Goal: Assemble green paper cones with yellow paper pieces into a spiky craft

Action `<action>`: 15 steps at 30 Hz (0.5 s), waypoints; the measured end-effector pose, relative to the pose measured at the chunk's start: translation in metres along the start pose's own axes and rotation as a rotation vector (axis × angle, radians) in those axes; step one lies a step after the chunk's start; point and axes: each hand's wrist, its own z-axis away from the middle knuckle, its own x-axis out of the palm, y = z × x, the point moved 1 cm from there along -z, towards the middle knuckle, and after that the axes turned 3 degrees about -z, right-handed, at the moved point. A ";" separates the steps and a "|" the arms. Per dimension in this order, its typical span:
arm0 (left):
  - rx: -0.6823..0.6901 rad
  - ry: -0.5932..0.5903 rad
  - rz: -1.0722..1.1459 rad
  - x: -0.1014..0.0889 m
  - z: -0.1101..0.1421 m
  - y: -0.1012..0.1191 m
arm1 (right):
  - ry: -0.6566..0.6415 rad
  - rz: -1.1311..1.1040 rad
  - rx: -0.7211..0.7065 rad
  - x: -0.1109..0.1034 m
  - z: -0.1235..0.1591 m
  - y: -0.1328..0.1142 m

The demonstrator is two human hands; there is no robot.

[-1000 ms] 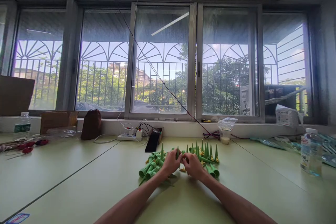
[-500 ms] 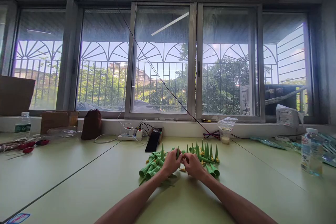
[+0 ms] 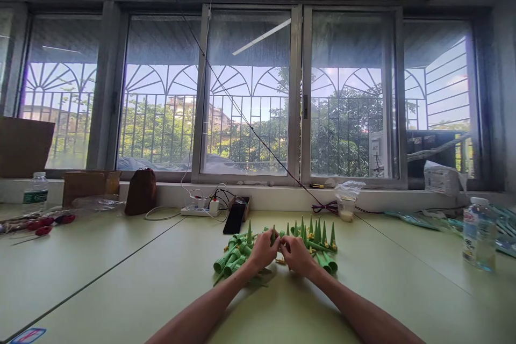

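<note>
**Left hand (image 3: 263,251) and right hand (image 3: 297,253) barely shifted from half a second earlier**

Only the view had drifted a touch; our hands stayed where they had been, fingertips brought together in front of us. Our left hand's fingers were closed about a green pointed piece (image 3: 273,233), whose tip stuck up above them. Our right hand was curled, its fingertips just beside the left's, but we could not tell whether it gripped anything, since its own fingers hid that spot.

A small yellow piece (image 3: 280,261) lay on the surface (image 3: 258,317) between our hands, on the near side. To the left of our left hand, and partly behind it, we had a heap of green tubes (image 3: 233,259). Beyond our right hand and to its right stood a cluster of upright green cones (image 3: 318,232), with yellow bits near their bases, and two more tubes lay nearer, their round ends toward us.

Past our left hand, farther off, were a dark phone (image 3: 234,218) and a white power strip (image 3: 200,210). Well to the right of our right hand stood a clear bottle (image 3: 478,234).
</note>
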 end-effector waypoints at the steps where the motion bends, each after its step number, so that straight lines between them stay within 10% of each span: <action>1: 0.002 0.002 -0.003 0.000 0.000 0.000 | -0.002 0.000 -0.001 0.000 0.000 0.000; 15: 0.013 0.000 -0.038 0.001 0.001 0.000 | -0.022 -0.011 -0.015 -0.001 0.002 -0.001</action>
